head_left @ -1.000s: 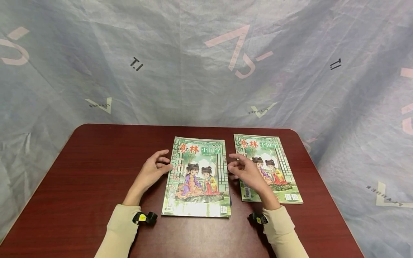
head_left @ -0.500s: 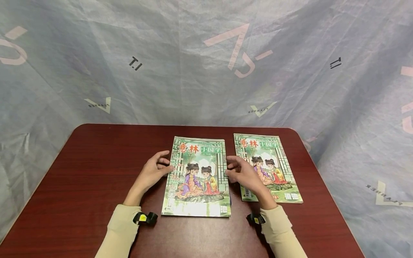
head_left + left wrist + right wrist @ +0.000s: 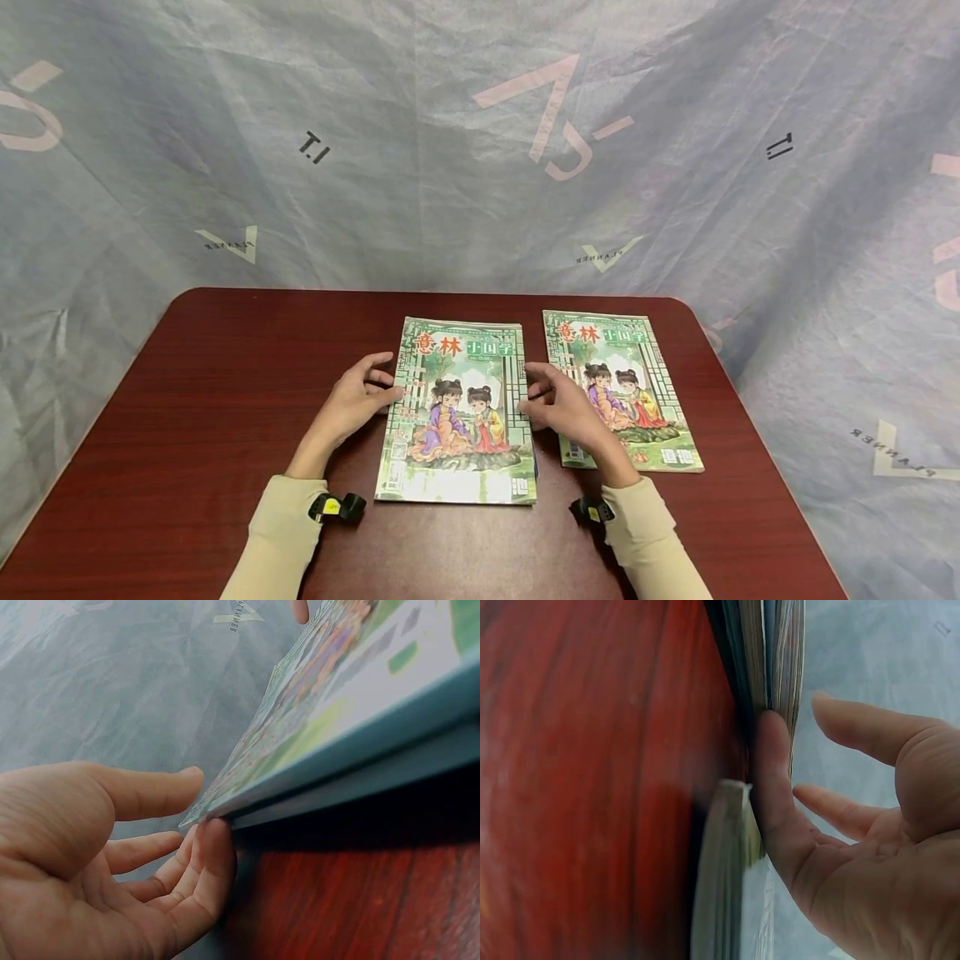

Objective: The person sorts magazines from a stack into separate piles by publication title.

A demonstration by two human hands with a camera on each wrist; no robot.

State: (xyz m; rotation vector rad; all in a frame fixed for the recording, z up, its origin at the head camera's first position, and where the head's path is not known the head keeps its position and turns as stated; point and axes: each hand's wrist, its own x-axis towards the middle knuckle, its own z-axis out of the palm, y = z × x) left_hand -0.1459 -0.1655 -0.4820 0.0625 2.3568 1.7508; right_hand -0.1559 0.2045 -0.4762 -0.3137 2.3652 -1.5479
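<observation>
A stack of magazines lies on the table, its green cover showing two cartoon figures. My left hand is at the stack's left side; in the left wrist view its fingertips touch the spine edge, with the thumb apart above. On the opposite side is my right hand. One of its fingers presses against the page edges in the right wrist view, while the thumb stays clear. A second magazine with the same cover lies to the right, partly hidden by my right hand and wrist.
The dark red table has rounded far corners. A grey printed cloth hangs behind it and at both sides. Each wrist wears a black camera on a strap, such as the left wrist camera.
My right hand has moved left, from above the right-hand magazine's edge to the stack's right edge. My left hand and both magazine piles have hardly moved.
</observation>
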